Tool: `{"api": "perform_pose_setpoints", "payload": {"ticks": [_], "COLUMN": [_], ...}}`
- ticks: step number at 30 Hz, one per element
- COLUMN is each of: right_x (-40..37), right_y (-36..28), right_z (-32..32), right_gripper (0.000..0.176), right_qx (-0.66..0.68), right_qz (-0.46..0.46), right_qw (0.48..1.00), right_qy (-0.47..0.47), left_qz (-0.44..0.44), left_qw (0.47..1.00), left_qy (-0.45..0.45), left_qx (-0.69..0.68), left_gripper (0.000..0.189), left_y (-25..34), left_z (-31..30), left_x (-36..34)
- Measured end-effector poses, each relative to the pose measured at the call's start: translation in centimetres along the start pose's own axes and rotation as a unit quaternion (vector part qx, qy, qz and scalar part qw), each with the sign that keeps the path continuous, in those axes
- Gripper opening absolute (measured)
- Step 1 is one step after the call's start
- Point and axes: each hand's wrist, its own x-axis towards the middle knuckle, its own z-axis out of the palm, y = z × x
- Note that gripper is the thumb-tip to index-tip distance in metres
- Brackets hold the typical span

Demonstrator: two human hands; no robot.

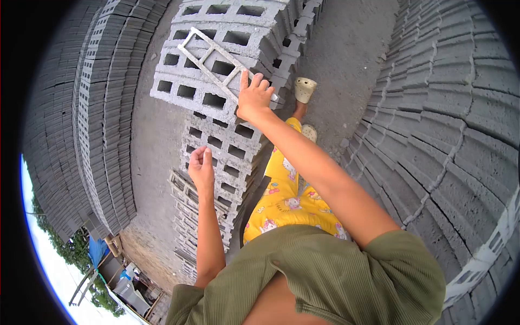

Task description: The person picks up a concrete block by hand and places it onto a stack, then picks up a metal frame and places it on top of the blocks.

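My right hand (255, 97) is closed on the near end of a pale grey, ladder-shaped frame (219, 50). The frame lies slantwise across the top of a stack of grey hollow concrete blocks (179, 100), with block holes showing through its openings. My left hand (201, 169) hovers over a lower part of the block row (232, 161). Its fingers are curled in toward the thumb, and nothing shows in them. Just below that hand, similar frame-like pieces (181, 187) lie along the row's left side.
A tall wall of stacked blocks (433, 119) rises on the right, and another long stack (65, 119) runs along the left. Grey dirt ground (154, 141) lies between the stacks. A shelter with a blue tarp (97, 251) stands at lower left. My clog (305, 89) is beside the blocks.
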Motion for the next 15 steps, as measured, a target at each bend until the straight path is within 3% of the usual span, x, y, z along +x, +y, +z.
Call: {"api": "perform_pose_setpoints", "payload": {"ticks": [2, 5, 8, 10, 11, 13, 15], "right_x": [0.0, -0.6, -0.6, -1.9, -2.3, -4.1, -5.8], "right_y": [0.1, 0.5, 0.9, 1.8, 3.0, 5.9, 8.1], "right_z": [-0.1, -3.3, -5.4, -8.1, -8.8, -8.8, -8.7], "right_gripper": [0.101, 0.101, 0.099, 0.098, 0.095, 0.091, 0.087], "right_qx": [0.028, 0.161, 0.237, 0.255, 0.320, 0.445, 0.489], "right_qz": [-0.001, 0.002, 0.018, 0.018, -0.033, -0.129, -0.228], "right_qw": [0.998, 0.987, 0.971, 0.967, 0.946, 0.884, 0.837], "right_qy": [0.047, -0.004, 0.012, 0.001, 0.029, 0.066, 0.091], "left_qz": [0.038, 0.085, 0.128, 0.194, 0.267, 0.291, 0.190], "left_qw": [0.999, 0.996, 0.991, 0.972, 0.912, 0.854, 0.849], "left_qy": [0.003, 0.008, -0.024, -0.042, -0.022, 0.025, -0.051], "left_qx": [0.015, 0.010, 0.010, 0.130, 0.311, 0.431, 0.491], "left_gripper": [0.023, 0.024, 0.026, 0.037, 0.054, 0.067, 0.066], "left_y": [1.3, 4.4, 6.3, 6.3, 6.2, 4.7, 6.3], "left_z": [-0.4, -0.5, 1.0, 2.8, 5.3, 8.1, 9.2], "left_x": [0.8, 1.7, 3.5, 4.9, 5.9, 7.0, 7.8]}}
